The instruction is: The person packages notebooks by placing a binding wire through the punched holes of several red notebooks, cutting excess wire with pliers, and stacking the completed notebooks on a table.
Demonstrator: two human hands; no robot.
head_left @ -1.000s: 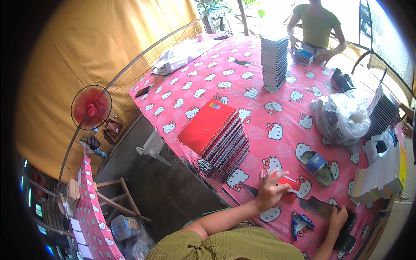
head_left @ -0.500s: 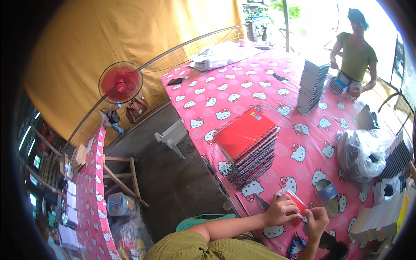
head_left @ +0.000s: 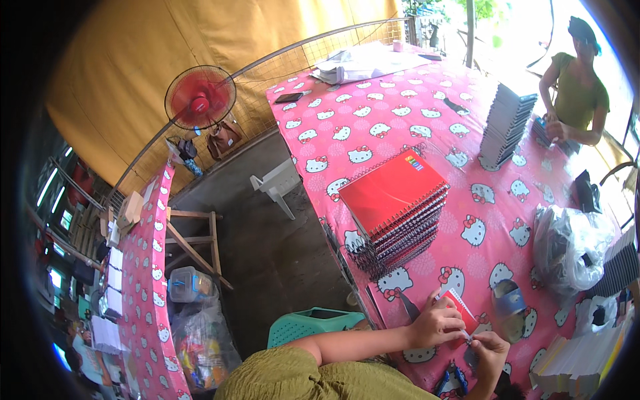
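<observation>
Over the near edge of the pink table, my left hand (head_left: 438, 323) is closed on a small red notebook (head_left: 461, 308) with a white perforated edge. My right hand (head_left: 491, 348) pinches the near end of that notebook; the exact part between its fingertips is too small to tell. Blue-handled pliers (head_left: 453, 381) lie below my hands, close to the right wrist. To the left of my left hand is a dark pointed blade-like piece (head_left: 408, 305). A tall stack of red spiral notebooks (head_left: 395, 192) stands just beyond my hands.
A blue-banded container (head_left: 508, 297), a clear plastic bag (head_left: 573, 247) and paper stacks (head_left: 577, 363) occupy the right side. Farther off stands a tall spiral-notebook stack (head_left: 507, 127) near a co-worker (head_left: 580, 93). A green stool (head_left: 313, 327) and a red fan (head_left: 200, 100) are left.
My right hand has shifted down along the notebook to its near end, baring more red cover. My left hand keeps its hold. The co-worker's hands have come up together with a blue notebook.
</observation>
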